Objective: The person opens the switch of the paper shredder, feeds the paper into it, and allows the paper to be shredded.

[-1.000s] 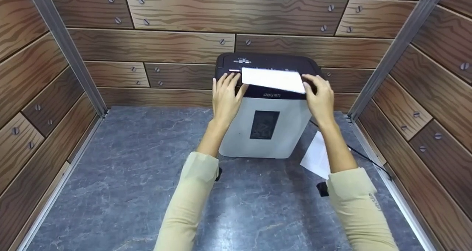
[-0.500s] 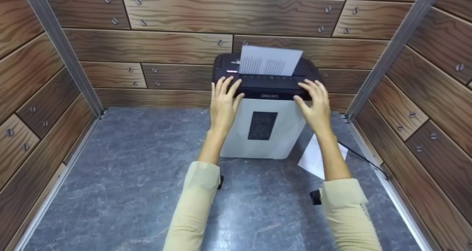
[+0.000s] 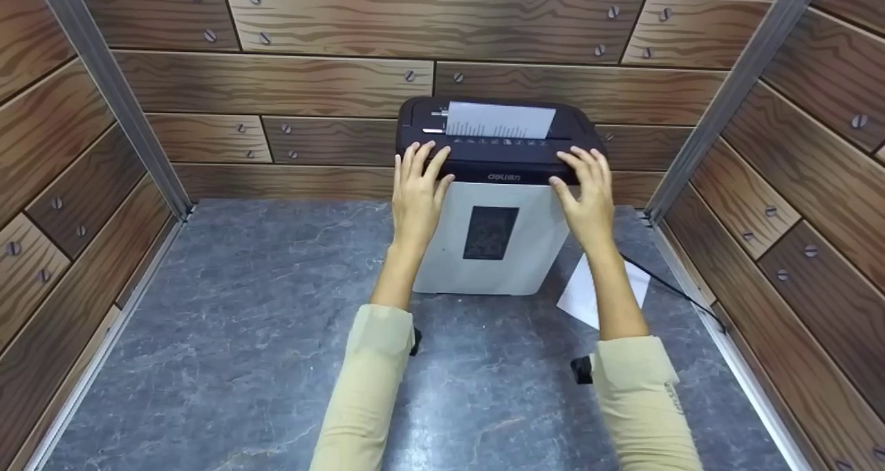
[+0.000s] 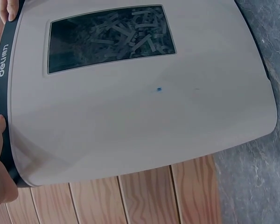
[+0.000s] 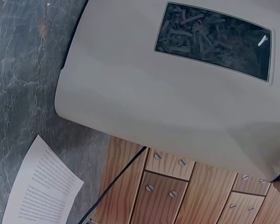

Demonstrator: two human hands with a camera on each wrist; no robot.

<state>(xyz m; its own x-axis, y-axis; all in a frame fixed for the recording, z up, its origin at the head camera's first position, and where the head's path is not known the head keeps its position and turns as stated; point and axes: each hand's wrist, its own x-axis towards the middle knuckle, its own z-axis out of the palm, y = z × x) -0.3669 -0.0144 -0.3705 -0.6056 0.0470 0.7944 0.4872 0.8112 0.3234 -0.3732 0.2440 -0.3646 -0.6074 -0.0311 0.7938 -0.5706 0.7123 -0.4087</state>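
A paper shredder (image 3: 442, 250) with a black top and pale grey bin stands against the back wall. A printed sheet of paper (image 3: 501, 119) sticks up from the slot in its top, its lower part hidden inside. My left hand (image 3: 417, 198) rests on the left front edge of the black top, fingers spread. On the right front edge rests my right hand (image 3: 589, 198), fingers extended and thumb on the front. Neither hand touches the paper. Through the bin's dark window (image 4: 112, 39), shredded strips show in the left wrist view.
A second printed sheet (image 5: 44, 186) lies on the floor right of the shredder, partly behind the right forearm in the head view. A black power cord (image 3: 674, 290) runs along the floor there. Wood-patterned walls (image 3: 332, 21) stand on three sides of the grey marbled floor (image 3: 263, 333).
Both hands held the sheet over the slot, then let go and settled on the shredder's front edge. The sheet stood upright and has since sunk lower into the slot.
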